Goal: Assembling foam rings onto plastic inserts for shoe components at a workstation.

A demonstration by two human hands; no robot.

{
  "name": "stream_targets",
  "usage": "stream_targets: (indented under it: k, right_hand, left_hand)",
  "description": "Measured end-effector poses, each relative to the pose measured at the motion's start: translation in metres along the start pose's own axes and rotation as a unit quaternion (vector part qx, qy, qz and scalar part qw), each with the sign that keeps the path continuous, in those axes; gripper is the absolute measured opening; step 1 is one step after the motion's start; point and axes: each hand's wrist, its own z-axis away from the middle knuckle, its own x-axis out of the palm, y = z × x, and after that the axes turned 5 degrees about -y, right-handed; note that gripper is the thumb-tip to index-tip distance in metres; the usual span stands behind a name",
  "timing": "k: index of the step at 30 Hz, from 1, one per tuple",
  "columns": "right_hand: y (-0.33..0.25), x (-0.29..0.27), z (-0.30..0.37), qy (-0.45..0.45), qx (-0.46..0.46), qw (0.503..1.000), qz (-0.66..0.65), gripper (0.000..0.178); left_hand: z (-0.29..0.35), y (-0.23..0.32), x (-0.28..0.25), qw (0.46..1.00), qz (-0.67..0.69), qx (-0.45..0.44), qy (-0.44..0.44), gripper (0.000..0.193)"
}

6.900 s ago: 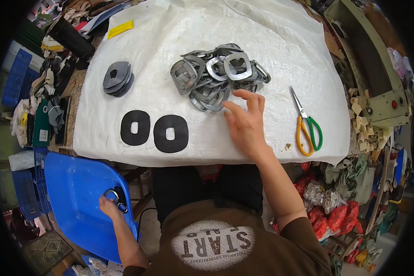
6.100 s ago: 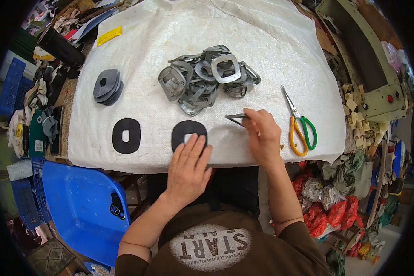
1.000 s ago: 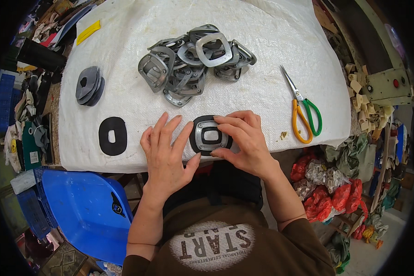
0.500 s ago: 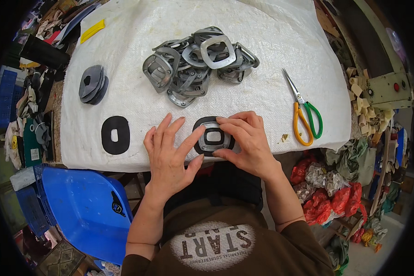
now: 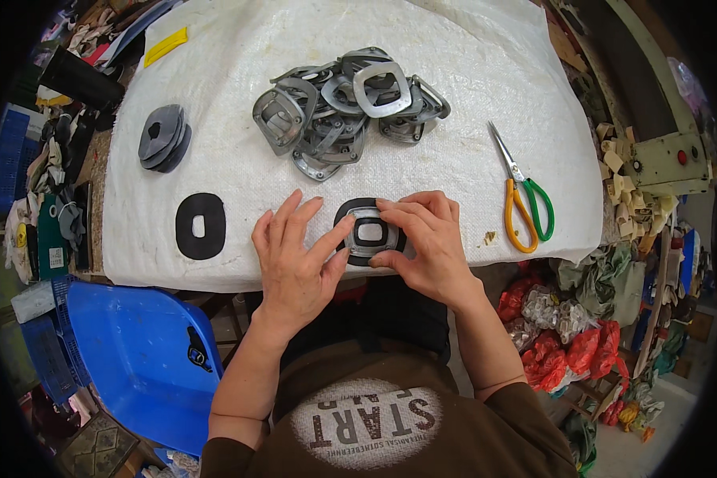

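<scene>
A grey rounded metal frame (image 5: 365, 250) lies on a black pad (image 5: 358, 204) with a hole in its middle, near the cloth's front edge. My right hand (image 5: 428, 248) grips the frame's right side, index finger at the top and thumb at the bottom. My left hand (image 5: 297, 259) has its fingers spread; index fingertip and thumb touch the left side. Left of it lies another black pad (image 5: 185, 226), flat, with a pale opening. A heap of grey metal frames (image 5: 327, 145) sits farther back. A small stack of dark pads (image 5: 161, 137) stands at left.
Scissors (image 5: 526, 209) with one orange and one green handle lie on the white woven cloth (image 5: 486, 72) at right. A yellow strip (image 5: 166, 46) is at the far left. A blue tub (image 5: 135, 350) stands below the table's left side, red bags (image 5: 546, 358) below its right.
My left thumb has moved up, closer to the frame's left side. My right hand keeps its grip with almost no movement. The whole view has shifted slightly.
</scene>
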Motion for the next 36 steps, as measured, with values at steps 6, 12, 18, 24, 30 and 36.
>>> stream_targets:
  k: [6, 12, 18, 24, 30, 36]
  right_hand:
    - [0.002, 0.0, 0.009, 0.067, -0.047, 0.996, -0.034, 0.055]
    - [-0.011, -0.01, 0.011, 0.105, -0.095, 0.989, -0.039, 0.057]
    - [-0.016, -0.016, 0.021, 0.1, -0.084, 0.991, -0.021, 0.054]
    - [-0.021, -0.022, 0.03, 0.028, -0.09, 0.984, -0.152, 0.065]
    - [-0.026, 0.0, 0.049, 0.135, 0.154, 0.81, -0.55, 0.052]
    - [-0.037, 0.002, 0.051, 0.088, 0.222, 0.733, -0.637, 0.034]
  left_hand:
    - [0.006, 0.014, -0.007, 0.989, 0.147, -0.017, 0.01, 0.047]
    - [0.021, 0.035, 0.004, 0.908, 0.413, -0.048, 0.057, 0.061]
    - [0.011, 0.03, -0.011, 0.694, 0.676, -0.244, -0.036, 0.035]
    - [0.009, 0.035, -0.011, 0.777, 0.575, -0.256, -0.015, 0.015]
    - [0.015, 0.044, -0.013, 0.779, 0.577, -0.245, -0.01, 0.014]
    - [0.023, 0.049, -0.006, 0.777, 0.581, -0.24, -0.031, 0.014]
